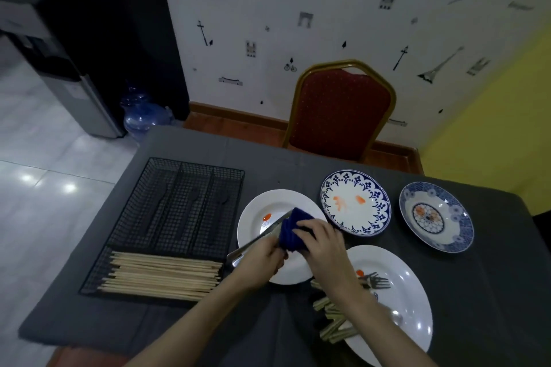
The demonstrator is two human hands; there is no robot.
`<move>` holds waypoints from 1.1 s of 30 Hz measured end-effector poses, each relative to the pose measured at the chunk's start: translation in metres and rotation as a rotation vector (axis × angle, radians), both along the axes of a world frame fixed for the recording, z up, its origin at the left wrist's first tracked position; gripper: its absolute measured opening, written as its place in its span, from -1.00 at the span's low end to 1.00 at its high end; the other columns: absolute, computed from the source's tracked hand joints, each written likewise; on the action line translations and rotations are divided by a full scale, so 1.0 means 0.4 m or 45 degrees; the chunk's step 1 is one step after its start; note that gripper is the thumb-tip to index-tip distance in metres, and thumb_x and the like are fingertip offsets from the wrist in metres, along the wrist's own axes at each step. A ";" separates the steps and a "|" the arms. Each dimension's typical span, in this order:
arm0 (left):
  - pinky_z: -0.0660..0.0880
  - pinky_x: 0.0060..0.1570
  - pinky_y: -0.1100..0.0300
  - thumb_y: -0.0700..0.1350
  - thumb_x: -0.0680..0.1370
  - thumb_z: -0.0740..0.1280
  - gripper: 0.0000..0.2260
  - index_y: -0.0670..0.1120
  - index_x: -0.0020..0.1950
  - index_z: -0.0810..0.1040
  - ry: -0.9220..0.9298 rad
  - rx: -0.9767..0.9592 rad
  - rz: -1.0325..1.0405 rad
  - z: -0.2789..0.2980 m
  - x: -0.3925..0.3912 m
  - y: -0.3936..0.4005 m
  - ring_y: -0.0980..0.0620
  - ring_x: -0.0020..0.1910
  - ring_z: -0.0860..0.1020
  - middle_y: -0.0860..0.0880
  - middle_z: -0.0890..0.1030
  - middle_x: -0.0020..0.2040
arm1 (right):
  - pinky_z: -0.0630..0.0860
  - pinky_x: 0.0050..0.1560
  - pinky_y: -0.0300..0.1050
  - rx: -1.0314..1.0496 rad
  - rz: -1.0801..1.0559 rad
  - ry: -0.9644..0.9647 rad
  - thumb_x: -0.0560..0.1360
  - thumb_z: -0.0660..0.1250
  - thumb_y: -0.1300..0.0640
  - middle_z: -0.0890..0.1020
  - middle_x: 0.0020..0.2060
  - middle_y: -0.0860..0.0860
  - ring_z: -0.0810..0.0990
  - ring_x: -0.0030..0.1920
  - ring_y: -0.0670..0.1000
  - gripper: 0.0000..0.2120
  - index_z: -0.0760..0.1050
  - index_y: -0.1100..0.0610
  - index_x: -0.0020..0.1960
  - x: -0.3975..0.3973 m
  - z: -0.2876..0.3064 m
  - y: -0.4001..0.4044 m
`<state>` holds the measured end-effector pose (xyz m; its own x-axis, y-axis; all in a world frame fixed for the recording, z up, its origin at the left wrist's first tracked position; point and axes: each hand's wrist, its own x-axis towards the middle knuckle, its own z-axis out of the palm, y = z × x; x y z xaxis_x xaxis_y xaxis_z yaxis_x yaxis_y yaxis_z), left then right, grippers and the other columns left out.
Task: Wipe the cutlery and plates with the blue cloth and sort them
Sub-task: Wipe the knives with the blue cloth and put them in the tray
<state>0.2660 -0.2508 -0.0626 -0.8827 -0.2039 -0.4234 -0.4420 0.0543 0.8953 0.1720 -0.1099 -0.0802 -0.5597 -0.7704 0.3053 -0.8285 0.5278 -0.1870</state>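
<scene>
My left hand (pixel 262 262) grips the handle of a metal knife (pixel 269 228) above a white plate (pixel 253 211) that bears a red stain. My right hand (pixel 322 244) holds the folded blue cloth (pixel 293 226) wrapped around the knife's blade. A second white plate (pixel 408 292) at the front right carries forks (pixel 375 280), a spoon and a red stain. Two blue-patterned plates lie behind: one with orange smears (pixel 354 202), the other a deeper dish (pixel 436 216).
A black wire cutlery tray (pixel 179 205) stands at the left with dark utensils in its long compartments and wooden chopsticks (pixel 161 275) in the front one. Greenish-handled cutlery (pixel 331 319) lies under my right forearm. A red chair (pixel 340 110) stands behind the grey-covered table (pixel 492 307).
</scene>
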 end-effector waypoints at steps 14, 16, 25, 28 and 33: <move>0.34 -0.39 0.28 -0.21 0.63 0.16 -0.79 -0.13 -0.15 0.52 0.052 -0.067 0.134 0.011 0.058 -0.055 0.14 -0.42 0.39 0.07 0.46 -0.39 | 0.49 0.03 0.03 -0.156 -0.027 -0.182 0.38 0.47 0.18 0.54 0.14 -0.01 0.48 0.13 0.06 -0.60 0.52 0.13 0.20 -0.001 0.016 -0.057; 0.32 -0.42 0.31 -0.19 0.64 0.16 -0.77 -0.10 -0.18 0.51 0.044 -0.021 0.154 0.017 0.061 -0.056 0.17 -0.44 0.38 0.08 0.44 -0.40 | 0.48 0.02 0.09 -0.093 -0.072 -0.142 0.41 0.44 0.17 0.53 0.15 0.01 0.45 0.16 0.06 -0.63 0.51 0.13 0.20 -0.030 0.035 -0.059; 0.24 -0.47 0.29 -0.18 0.66 0.11 -0.76 -0.25 -0.03 0.52 0.054 0.306 0.233 0.053 0.059 -0.042 0.14 -0.47 0.30 0.03 0.39 -0.41 | 0.44 0.07 -0.01 -0.040 0.191 -0.004 0.41 0.42 0.16 0.55 0.18 -0.04 0.41 0.20 0.01 -0.65 0.53 0.12 0.18 -0.042 0.085 -0.069; 0.23 -0.48 0.28 -0.16 0.66 0.11 -0.75 -0.22 -0.06 0.53 0.046 0.309 0.276 0.066 0.041 -0.042 0.13 -0.48 0.30 0.02 0.38 -0.41 | 0.48 0.03 0.07 0.015 0.053 0.004 0.41 0.44 0.18 0.55 0.18 -0.05 0.41 0.20 0.03 -0.63 0.52 0.11 0.20 -0.057 0.108 -0.085; 0.22 -0.46 0.24 -0.20 0.66 0.11 -0.78 -0.28 0.01 0.51 0.092 0.349 0.205 0.102 0.045 -0.064 0.11 -0.48 0.28 0.02 0.37 -0.43 | 0.41 0.11 -0.02 -0.090 0.185 0.108 0.44 0.39 0.18 0.54 0.24 -0.06 0.41 0.26 0.03 -0.62 0.50 0.13 0.25 0.004 0.114 -0.075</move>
<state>0.2840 -0.2763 -0.0216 -0.8781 -0.2302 -0.4195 -0.3605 -0.2582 0.8963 0.1737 -0.1399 -0.0346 -0.4144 -0.8160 0.4031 -0.9093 0.3897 -0.1460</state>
